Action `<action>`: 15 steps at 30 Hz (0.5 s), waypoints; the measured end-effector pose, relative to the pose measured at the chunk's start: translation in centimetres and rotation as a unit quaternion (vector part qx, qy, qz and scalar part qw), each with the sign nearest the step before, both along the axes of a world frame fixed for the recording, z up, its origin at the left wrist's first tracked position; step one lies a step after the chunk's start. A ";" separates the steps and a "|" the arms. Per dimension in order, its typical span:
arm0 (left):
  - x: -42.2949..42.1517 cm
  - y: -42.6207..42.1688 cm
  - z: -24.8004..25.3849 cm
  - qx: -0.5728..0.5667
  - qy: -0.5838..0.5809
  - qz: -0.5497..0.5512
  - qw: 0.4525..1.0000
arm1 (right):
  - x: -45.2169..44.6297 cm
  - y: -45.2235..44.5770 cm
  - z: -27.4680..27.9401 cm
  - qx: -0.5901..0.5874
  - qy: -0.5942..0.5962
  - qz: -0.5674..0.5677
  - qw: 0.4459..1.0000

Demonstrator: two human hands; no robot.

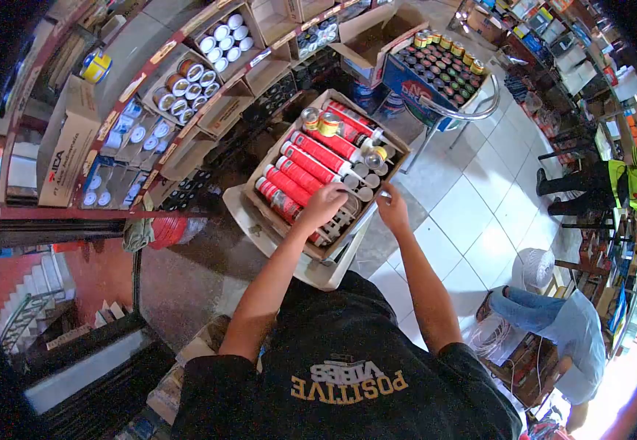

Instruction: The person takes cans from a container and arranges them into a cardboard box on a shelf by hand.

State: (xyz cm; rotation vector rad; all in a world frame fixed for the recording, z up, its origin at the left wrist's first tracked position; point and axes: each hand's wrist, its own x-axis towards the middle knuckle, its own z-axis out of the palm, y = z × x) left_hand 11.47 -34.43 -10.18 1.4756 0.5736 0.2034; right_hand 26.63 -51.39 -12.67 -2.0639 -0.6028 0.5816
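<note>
An open cardboard box rests on a pale plastic stool in front of me. Red sealant cartridges lie side by side in it, their nozzles toward its right side. Small grey-topped cans stand along that side, and a yellow-labelled can sits on the cartridges. My left hand is over the front of the box, fingers bent together beside the cans. At the box's right rim, my right hand has its fingertips pinched. What either hand holds is too small to tell.
Shelves with cartons of white-lidded cans curve along the left. A blue display box of small cans stands ahead beside a chrome rail. To the right, one person in a bright vest and another in a light-blue top are nearby.
</note>
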 end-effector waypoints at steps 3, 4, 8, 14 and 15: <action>4.5 0.7 -0.6 0.019 0.087 -0.007 0.996 | 2.1 1.2 0.7 -0.013 0.026 -0.024 0.999; 5.7 0.7 -0.9 0.017 0.089 -0.004 0.996 | 2.5 1.7 0.6 -0.035 0.030 -0.039 0.998; 9.1 1.5 -2.7 0.118 0.136 0.000 0.984 | 4.0 3.5 0.2 -0.015 -0.069 -0.015 0.997; 12.0 0.9 -1.5 0.112 0.158 -0.037 0.980 | 5.7 6.2 -4.1 -0.001 0.065 -0.027 0.998; 12.2 0.8 -1.4 0.098 0.165 -0.044 0.981 | 5.8 6.3 -5.1 -0.003 0.065 -0.027 0.998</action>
